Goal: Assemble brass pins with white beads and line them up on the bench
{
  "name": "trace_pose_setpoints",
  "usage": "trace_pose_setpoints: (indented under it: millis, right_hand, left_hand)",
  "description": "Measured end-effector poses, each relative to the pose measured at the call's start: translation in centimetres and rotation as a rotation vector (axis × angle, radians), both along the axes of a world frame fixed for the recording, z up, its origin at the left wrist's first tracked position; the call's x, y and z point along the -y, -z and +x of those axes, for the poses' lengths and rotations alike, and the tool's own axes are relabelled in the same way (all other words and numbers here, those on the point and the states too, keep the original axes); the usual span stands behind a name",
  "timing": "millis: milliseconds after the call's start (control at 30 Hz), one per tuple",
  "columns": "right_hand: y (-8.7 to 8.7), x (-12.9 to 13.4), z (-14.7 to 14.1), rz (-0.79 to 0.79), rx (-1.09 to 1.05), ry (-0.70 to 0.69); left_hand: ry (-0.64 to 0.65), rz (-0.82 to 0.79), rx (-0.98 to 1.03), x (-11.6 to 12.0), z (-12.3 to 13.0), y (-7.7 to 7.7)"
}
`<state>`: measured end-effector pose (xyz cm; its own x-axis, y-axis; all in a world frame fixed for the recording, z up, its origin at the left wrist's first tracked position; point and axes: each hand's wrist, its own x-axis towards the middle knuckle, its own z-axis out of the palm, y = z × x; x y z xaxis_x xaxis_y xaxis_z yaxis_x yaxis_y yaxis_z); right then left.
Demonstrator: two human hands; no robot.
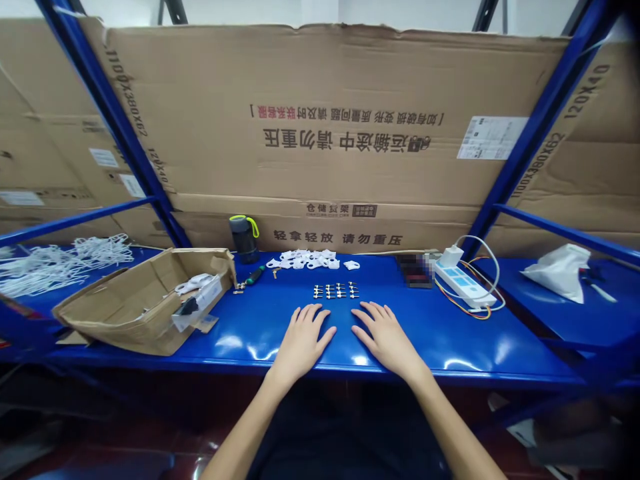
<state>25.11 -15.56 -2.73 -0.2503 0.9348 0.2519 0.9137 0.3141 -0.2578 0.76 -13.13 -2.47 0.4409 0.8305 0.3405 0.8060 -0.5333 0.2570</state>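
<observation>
My left hand [303,340] lies flat on the blue table [280,293], fingers spread, holding nothing. Beside it, my right hand [385,333] rests palm down in the same way, also holding nothing. Just beyond my fingertips, several small dark-and-white parts [336,291] are laid out in short rows. Farther back is a pile of white plastic pieces [305,259], with a single white piece [351,265] to its right. A green-handled tool [256,274] lies left of the rows.
An open cardboard box [120,310] stands at the left, near a dark bottle [243,240]. A power strip [465,283] with cables and a dark tray [414,270] are at the right. Cardboard [320,80] walls the back between blue posts.
</observation>
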Motion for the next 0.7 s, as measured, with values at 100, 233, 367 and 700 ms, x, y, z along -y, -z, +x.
trace_pose_setpoints:
  millis: [100,233,367,700]
  right_hand:
    - [0.2,0.1,-0.1,0.017,0.007,-0.007]
    - [0.0,-0.5,0.1,0.038,0.056,-0.016]
    - [-1.8,-3.3,1.2,0.025,0.057,-0.057]
    - [-2.1,-10.0,3.5,-0.134,-0.327,-0.316]
  left_hand:
    - [-0.001,0.016,0.009,0.0,0.0,0.1]
    - [-0.005,0.011,0.006,0.1,0.1,0.1]
    - [0.0,-0.017,-0.007,0.3,0.2,-0.2]
    - [0.025,0.021,-0.009,-0.6,-0.2,0.0]
